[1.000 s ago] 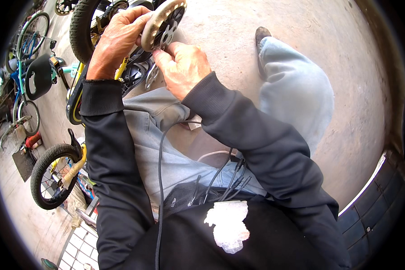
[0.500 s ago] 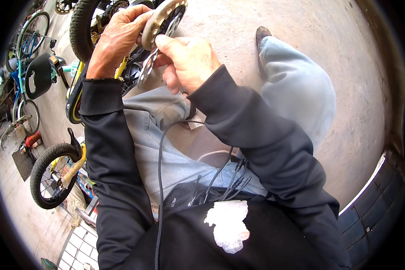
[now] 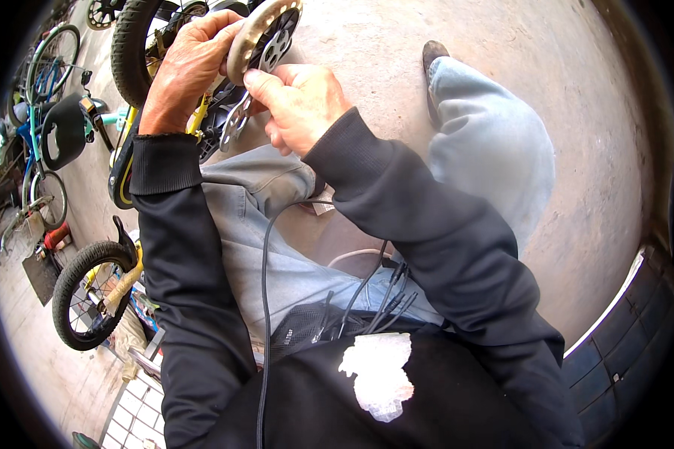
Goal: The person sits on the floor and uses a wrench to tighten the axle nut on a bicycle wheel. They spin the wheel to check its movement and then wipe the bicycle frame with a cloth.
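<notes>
Near the top of the view, both hands are on a small training wheel [image 3: 248,43] with a worn greyish rim. My left hand [image 3: 192,66] grips its left side, with fingertips partly hidden behind the rim. From the right, my right hand [image 3: 301,105] pinches the wheel's lower edge between thumb and bent fingers. A perforated silver metal bracket [image 3: 234,126] hangs below the wheel, tilted, partly covered by my right fingers. Just behind the hands is a yellow and black child's bicycle, its thick black tyre [image 3: 131,56] beside my left hand.
A small bicycle front wheel [image 3: 61,301] with a yellow fork lies at the left. Farther left stand other bicycles, one with a light green frame [image 3: 34,97]. Black cables [image 3: 266,262] run across my lap. My jeans-clad legs [image 3: 494,142] spread over the concrete floor [image 3: 352,34].
Both hands and the training wheel have shifted slightly left. The wheel has turned, showing more of its spoked side face, and the bracket's lower end has swung left.
</notes>
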A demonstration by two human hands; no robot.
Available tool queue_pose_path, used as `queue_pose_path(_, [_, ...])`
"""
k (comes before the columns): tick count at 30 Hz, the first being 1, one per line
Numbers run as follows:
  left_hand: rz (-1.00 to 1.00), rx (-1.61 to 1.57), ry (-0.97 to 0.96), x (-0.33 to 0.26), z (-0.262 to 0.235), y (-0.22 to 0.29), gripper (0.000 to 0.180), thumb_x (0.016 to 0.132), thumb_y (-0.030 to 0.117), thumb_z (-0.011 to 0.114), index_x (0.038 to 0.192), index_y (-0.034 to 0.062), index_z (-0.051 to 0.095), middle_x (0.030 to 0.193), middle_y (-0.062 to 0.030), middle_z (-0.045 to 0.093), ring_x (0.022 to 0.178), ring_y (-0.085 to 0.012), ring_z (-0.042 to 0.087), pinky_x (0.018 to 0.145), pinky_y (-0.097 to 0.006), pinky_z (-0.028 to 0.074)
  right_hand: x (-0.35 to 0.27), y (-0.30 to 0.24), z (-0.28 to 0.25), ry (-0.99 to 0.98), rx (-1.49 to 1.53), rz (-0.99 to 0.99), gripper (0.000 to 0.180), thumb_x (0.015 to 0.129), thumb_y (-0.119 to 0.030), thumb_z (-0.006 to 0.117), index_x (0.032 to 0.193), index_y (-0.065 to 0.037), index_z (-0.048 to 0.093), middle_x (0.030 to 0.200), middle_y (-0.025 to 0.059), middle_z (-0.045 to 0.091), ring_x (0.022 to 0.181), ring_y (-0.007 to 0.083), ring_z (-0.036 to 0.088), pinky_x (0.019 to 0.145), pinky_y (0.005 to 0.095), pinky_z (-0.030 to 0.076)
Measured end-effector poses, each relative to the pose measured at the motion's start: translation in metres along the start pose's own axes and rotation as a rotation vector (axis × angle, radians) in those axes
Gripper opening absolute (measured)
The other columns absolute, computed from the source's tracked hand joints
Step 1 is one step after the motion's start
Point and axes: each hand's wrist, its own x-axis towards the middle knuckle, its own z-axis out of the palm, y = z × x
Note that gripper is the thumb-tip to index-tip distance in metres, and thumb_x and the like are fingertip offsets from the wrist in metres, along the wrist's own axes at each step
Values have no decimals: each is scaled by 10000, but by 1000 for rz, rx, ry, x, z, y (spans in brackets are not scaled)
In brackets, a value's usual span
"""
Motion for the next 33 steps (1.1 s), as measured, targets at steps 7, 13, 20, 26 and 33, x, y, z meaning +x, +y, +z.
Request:
queue_pose_path(7, [-23,7,-102,2,-9,0,228,931,224,555,1038,30,607,877,1,634,735,-20,586,626,-154,486,13,32,8,209,-337,-365,326,864,-288,544,862,31,617,778,243,635,796,383,630,711,424,497])
queue_pose_path(13, [-21,31,-84,4,-8,-2,241,937,233,545,1047,29,608,887,2,635,764,-19,585,653,-161,484,20,42,4,229,-520,-419,306,877,-283,542,863,21,579,757,239,631,771,410,620,684,457,494])
queue_pose_path(20, [-17,-97,-106,-2,-1,5,227,939,234,540,1025,35,609,870,17,625,744,-12,568,648,-157,468,12,33,4,185,-351,-441,300,875,-287,553,838,9,582,744,248,624,756,409,618,679,457,493])
queue_pose_path(26, [-17,-71,-89,0,-6,0,212,936,224,545,1026,43,608,867,22,623,742,-5,563,647,-149,459,22,44,0,238,-649,-491,301,875,-296,558,839,3,563,695,213,633,711,370,641,647,442,503])
queue_pose_path(33, [-5,-61,-90,-1,-1,3,215,935,220,544,1030,37,605,864,22,622,745,-7,568,655,-154,467,42,62,-15,411,-1037,-676,280,858,-317,586,861,-42,534,740,141,631,650,314,639,572,415,503])
